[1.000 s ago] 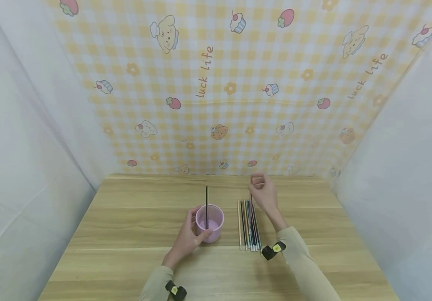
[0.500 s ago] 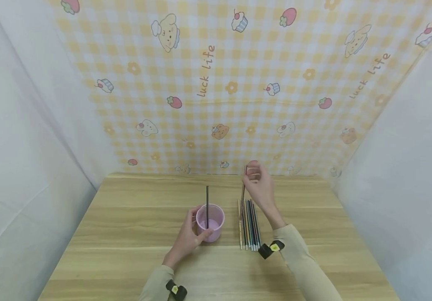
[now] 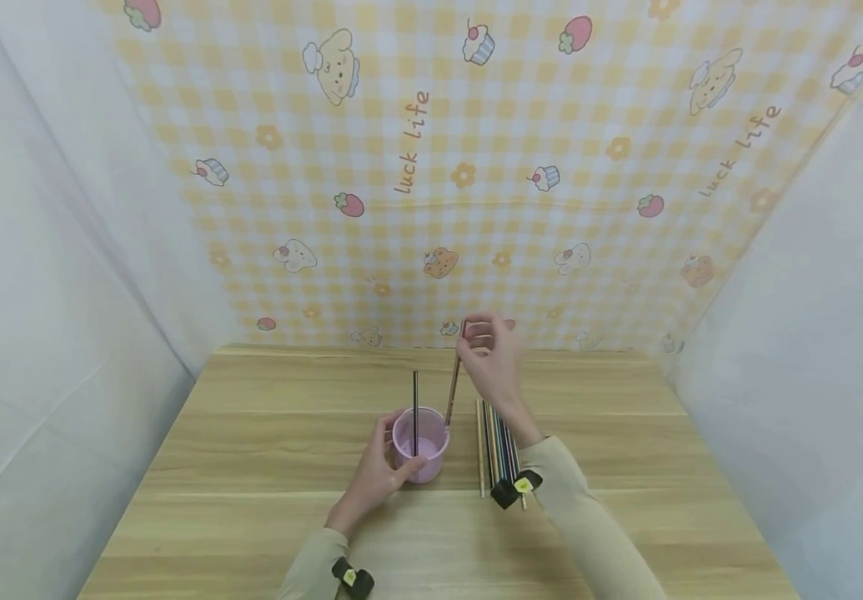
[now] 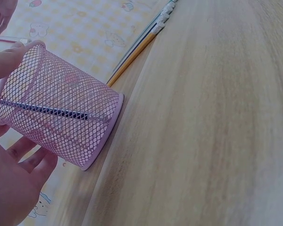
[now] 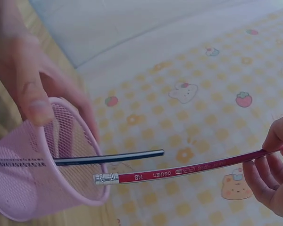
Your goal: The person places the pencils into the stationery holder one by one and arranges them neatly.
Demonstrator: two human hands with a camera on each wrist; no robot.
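Note:
My left hand [image 3: 374,475] grips a pink mesh pencil cup [image 4: 61,103] that stands on the table, thumb at the rim and fingers round its far side. One dark pencil [image 3: 415,400] with a pale stripe stands inside the cup. Between thumb and fingers my right hand [image 3: 493,358] pinches a red pencil [image 5: 179,170] near its top end. Its metal-banded eraser end [image 5: 105,179] points down and is at the cup's rim in the right wrist view. Whether it touches the rim I cannot tell.
To the right of the cup lies a row of several pencils [image 3: 497,442], side by side, partly beneath my right wrist. The wooden table [image 3: 266,467] meets a yellow checked cloth [image 3: 401,250] at the back, with white sheets [image 3: 48,333] on both sides.
My right hand has lifted the red pencil from over the row and carried it left to the cup. My left hand and the cup have stayed in place.

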